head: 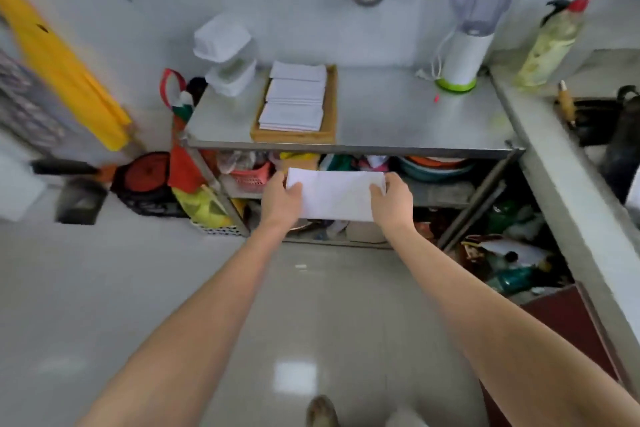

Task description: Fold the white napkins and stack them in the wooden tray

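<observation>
Holding the white rectangular paper napkin in mid-air before the steel tabletop, our left hand and right hand pinch its short ends. Uneven pulling might skew the fold; blur hides the creases. The shallow wooden tray, at the tabletop's front edge, seems nearly full.

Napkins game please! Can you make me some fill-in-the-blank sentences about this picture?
1. Both hands, left and right, hold one white ____ in the air.
2. The folded napkins lie in a ____ tray.
3. The tray sits on the metal ____.
4. The blender has a ____ lid.

Missing words: napkin; wooden; table; green
</observation>
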A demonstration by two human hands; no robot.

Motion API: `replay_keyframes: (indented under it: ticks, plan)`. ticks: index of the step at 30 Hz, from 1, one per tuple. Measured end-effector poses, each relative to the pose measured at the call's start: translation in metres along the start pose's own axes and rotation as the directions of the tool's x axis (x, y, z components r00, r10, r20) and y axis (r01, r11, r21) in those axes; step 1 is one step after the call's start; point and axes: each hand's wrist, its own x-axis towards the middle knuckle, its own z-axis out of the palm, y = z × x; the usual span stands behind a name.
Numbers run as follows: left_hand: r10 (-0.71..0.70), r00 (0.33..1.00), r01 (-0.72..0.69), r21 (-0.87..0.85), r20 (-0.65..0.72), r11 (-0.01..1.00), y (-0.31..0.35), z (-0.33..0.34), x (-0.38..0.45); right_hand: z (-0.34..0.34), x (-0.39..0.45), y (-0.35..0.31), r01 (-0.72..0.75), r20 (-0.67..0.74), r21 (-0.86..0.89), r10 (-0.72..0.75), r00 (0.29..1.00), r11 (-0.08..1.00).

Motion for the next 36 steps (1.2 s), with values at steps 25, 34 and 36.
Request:
replay_keyframes:
  ticks: [25, 34, 36]
  plan:
    - [-0.010, 0.998, 0.007, 0.053, 0.059, 0.999, -0.035, -0.029, 0.387, 0.212, 0.298, -0.106, -0.061, 0.020, -0.142, 0.065, 0.998, 0.988]
    - [-0.016, 0.943, -0.035, 0.147, 0.334, 0.988, -0.054, -0.017, 0.424, 0.245, 0.313, -0.093, -0.029, 0.124, -0.340, 0.076, 0.989, 0.940]
    - [-0.014, 0.925, -0.058, 0.176, 0.381, 0.983, -0.059, -0.016, 0.425, 0.249, 0.316, -0.089, -0.011, 0.140, -0.401, 0.073, 0.988, 0.916]
